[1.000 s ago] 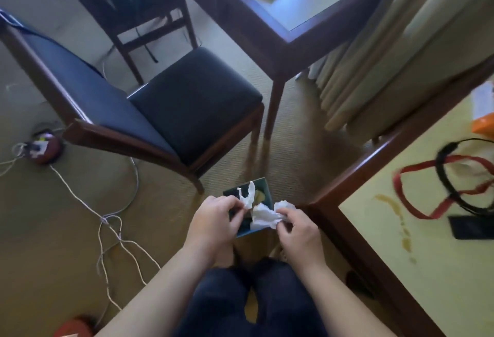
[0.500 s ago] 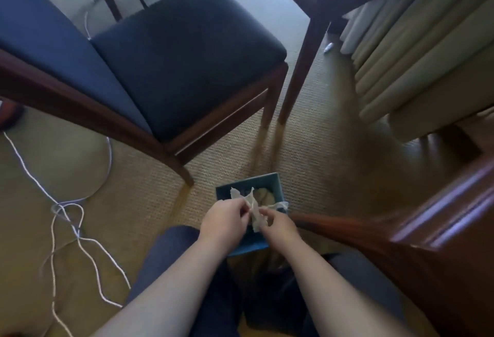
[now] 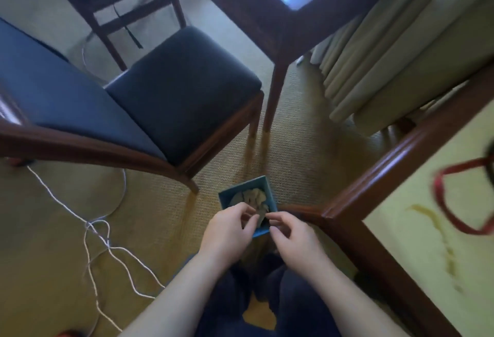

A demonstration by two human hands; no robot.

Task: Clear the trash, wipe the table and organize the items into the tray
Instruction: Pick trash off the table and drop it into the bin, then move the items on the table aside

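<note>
Both hands, left hand [image 3: 227, 229] and right hand [image 3: 292, 237], now seemingly empty, tissue [image 3: 251, 197] down in bin [image 3: 271, 195].

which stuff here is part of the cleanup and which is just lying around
Part of the job:
- small blue square bin holding crumpled tissue
- left hand, right hand over it
- brownish spill streak on yellow-topped wooden table
- red strap on that table

Just lying about:
- dark padded wooden chair
- white cable on carpet
- beige curtain

The bin [image 3: 270, 189] is teal, its crumpled paper [image 3: 252, 197] perhaps greyish-white. The worktop [image 3: 427, 229] is pale yellow, rimmed dark reddish-brown, with a brownish streak [image 3: 438, 232] and red strap [image 3: 454, 197].
</note>
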